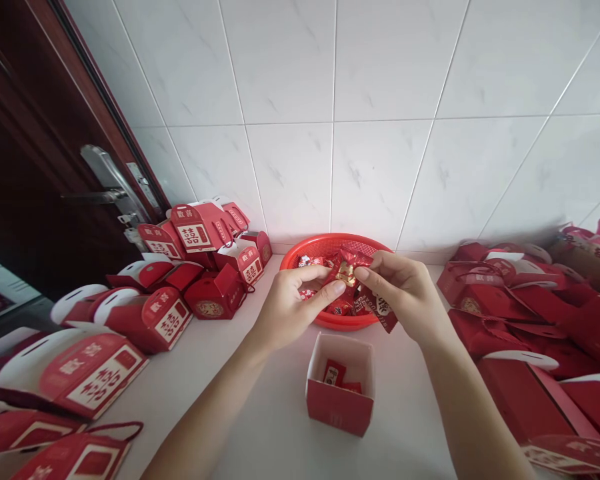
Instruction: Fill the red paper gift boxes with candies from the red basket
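Both hands are raised over the front part of a red plastic basket point(293, 257) of wrapped candies. Between thumb and fingers, my left hand point(300, 300) pinches a shiny red and gold wrapped candy point(347, 272). My right hand point(405, 290) is closed at the same candy's right side, and a dark red wrapper point(384, 312) with white lettering hangs beneath its fingers. Just below the hands, an open red box point(340, 410) with a white inside stands on the white table point(275, 413). Small red packets point(334, 373) lie at the bottom of the box.
Several red gift boxes point(170, 323) with handles stand along the left, some stacked. More red boxes point(525, 393) crowd the right side. A tiled wall point(370, 167) rises behind the basket, and a dark door with a metal handle point(105, 193) is at the left.
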